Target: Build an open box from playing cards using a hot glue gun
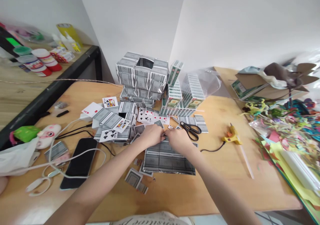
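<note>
On wooden table [270, 181], near white walls [225, 25]

Wooden table [262, 185] across frame. On it: 1 black phone [77, 166], lower left; scissors [187, 126], centre; 1 yellow glue gun [233, 136], centre right; playing cards [133, 177], lower centre.

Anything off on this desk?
No spill or breakage visible. Slightly messy: playing cards strewn at odd angles left of centre, a white cable trailing across the phone, and the glue gun lying directly on the table, no stand.
</note>
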`<state>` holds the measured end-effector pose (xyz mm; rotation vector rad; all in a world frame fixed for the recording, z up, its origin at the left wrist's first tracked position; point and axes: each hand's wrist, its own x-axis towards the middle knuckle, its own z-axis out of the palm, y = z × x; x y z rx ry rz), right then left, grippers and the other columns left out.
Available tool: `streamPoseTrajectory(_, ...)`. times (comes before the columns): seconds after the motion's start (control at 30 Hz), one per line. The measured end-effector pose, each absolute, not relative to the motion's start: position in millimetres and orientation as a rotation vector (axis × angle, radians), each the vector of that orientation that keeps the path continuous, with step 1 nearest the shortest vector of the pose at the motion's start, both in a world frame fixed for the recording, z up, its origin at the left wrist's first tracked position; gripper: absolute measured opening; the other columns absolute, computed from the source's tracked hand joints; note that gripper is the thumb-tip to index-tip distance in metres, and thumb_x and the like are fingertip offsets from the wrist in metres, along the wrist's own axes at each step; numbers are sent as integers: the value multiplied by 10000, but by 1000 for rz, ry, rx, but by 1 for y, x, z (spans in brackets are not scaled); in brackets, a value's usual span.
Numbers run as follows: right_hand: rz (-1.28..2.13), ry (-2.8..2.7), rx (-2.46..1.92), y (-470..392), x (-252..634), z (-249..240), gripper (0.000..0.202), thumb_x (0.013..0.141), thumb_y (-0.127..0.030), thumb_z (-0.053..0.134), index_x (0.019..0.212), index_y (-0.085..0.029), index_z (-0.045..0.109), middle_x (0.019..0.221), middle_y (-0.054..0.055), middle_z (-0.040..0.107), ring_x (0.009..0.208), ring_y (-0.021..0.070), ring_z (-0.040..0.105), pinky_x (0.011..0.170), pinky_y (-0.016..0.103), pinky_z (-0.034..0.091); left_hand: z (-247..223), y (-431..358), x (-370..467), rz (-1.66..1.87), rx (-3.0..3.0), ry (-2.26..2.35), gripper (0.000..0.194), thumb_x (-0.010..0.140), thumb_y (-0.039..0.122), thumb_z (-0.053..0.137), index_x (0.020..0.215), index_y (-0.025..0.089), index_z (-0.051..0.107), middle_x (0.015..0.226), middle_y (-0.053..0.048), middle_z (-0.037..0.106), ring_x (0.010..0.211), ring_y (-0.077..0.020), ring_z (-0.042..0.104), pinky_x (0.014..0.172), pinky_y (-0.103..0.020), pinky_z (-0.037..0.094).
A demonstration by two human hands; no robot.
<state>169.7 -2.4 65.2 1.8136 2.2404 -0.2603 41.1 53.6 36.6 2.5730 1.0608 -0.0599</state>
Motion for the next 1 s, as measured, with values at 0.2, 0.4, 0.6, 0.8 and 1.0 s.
streamPoseTrajectory(0.2, -247, 2328, 2041, 2, 181, 60, 242, 854, -209, 382, 938, -212, 609, 825, 57, 687, 764, 202, 640, 627, 256, 401, 39, 62, 35, 70, 2492, 1126, 212, 759, 346, 534, 728, 203, 686, 703, -73, 676, 727, -223, 629, 629, -283, 423)
streamPoseTrajectory(0.4, -408, 2481, 2276, 9, 185, 38, 254, 865, -208, 384, 899, -213, 636, 880, 36, 690, 814, 153, 627, 685, 208, 402, 32, 68, 42, 89, 2492, 1181, 216, 764, 330, 533, 800, 195, 698, 748, -92, 687, 779, -245, 634, 670, -313, 438)
streamPoseTrajectory(0.6, -406, 2405, 2257, 13, 184, 40, 247, 851, -194, 390, 903, -207, 631, 843, 42, 690, 788, 159, 627, 672, 218, 394, 27, 68, 44, 61, 2540, 1168, 247, 776, 324, 515, 803, 161, 699, 753, -132, 684, 781, -271, 637, 669, -339, 450)
streamPoseTrajectory(0.8, -286, 2345, 2086, 15, 181, 48, 269, 868, -207, 348, 929, -199, 610, 859, 58, 680, 792, 173, 621, 622, 234, 364, 28, 69, 45, 10, 2556, 1192, 254, 777, 332, 507, 801, 164, 696, 770, -133, 683, 795, -273, 634, 682, -344, 454)
streamPoseTrajectory(1.0, -180, 2313, 1967, 19, 178, 50, 244, 817, -154, 365, 905, -188, 590, 831, 70, 667, 784, 193, 617, 586, 251, 355, 28, 69, 46, -13, 2570, 1179, 257, 781, 315, 486, 802, 161, 691, 748, -135, 682, 769, -277, 636, 659, -347, 457)
